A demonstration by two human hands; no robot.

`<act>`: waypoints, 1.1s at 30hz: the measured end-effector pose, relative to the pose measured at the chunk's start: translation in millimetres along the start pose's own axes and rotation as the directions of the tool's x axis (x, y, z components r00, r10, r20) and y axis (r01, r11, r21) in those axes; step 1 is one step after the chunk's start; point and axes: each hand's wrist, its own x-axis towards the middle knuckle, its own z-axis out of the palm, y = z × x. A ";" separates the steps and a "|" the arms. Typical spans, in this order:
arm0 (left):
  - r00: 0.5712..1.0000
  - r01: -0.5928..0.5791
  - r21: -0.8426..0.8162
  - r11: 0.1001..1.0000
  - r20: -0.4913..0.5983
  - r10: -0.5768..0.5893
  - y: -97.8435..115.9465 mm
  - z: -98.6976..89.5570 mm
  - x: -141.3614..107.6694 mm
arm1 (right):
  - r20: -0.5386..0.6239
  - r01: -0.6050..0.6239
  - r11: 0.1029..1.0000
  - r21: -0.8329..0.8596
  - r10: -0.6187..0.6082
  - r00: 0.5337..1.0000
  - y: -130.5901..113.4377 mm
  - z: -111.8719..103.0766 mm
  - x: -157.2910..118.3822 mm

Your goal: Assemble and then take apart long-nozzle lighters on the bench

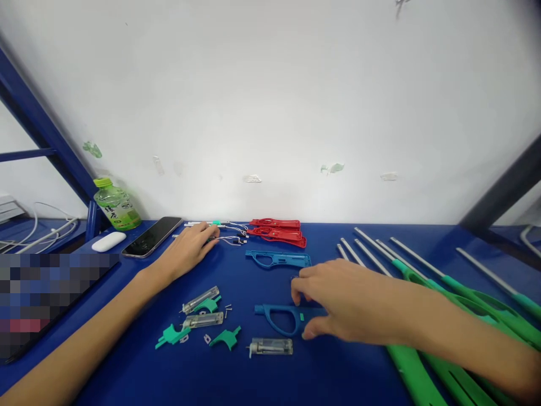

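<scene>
My left hand [191,247] reaches to the metal tubes with wires [230,239] near the wall; its fingers bend over them, and what they grip is hidden. My right hand [327,301] hovers over the right end of a blue lighter shell [281,320], thumb and fingers apart. Beyond it lies another blue shell half [276,259], with red shell halves [276,233] farther back. A clear fuel tank [273,346] rests in front of the near blue shell. Further left are two more tanks [203,320] and green trigger pieces [227,337].
Several green lighters [465,299] with metal tubes fill the right side. At the left are a phone [152,237], a white case [108,242], a green bottle [116,206] and a dark, pixelated object [42,299]. A white wall [270,113] stands behind the blue table [169,383].
</scene>
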 end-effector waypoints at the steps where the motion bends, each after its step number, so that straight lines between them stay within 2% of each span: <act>1: 1.000 0.003 0.005 1.000 0.001 -0.003 -0.8 0.7 -0.2 | 0.022 -0.005 1.000 -0.009 0.005 1.000 -1.7 2.3 0.4; 7: 1.000 0.016 0.031 0.999 -0.004 -0.016 -2.5 4.8 -2.2 | 0.019 0.037 0.999 -0.024 -0.037 0.999 3.1 15.4 8.5; 16: 1.000 0.012 0.035 0.999 -0.008 -0.012 -2.4 6.9 -3.6 | 0.042 0.145 0.987 -0.069 -0.142 0.989 2.3 17.2 3.2; 21: 0.999 0.023 0.051 0.998 -0.026 -0.022 -4.8 9.7 -3.1 | -0.018 0.209 0.955 -0.212 -0.218 0.976 0.1 25.4 4.7; 23: 0.999 0.030 0.057 0.998 -0.037 -0.028 -7.2 11.9 -2.4 | -0.041 0.207 0.937 -0.282 -0.227 0.973 0.2 31.6 6.2; 27: 0.998 0.027 0.063 0.998 -0.051 -0.024 -10.9 15.4 -2.0 | -0.168 0.140 0.904 -0.405 -0.224 0.960 0.2 47.3 9.3; 33: 0.997 0.002 0.066 0.998 -0.079 0.004 -12.4 15.9 -1.8 | -0.240 0.092 0.892 -0.442 -0.217 0.946 -10.9 54.1 -0.4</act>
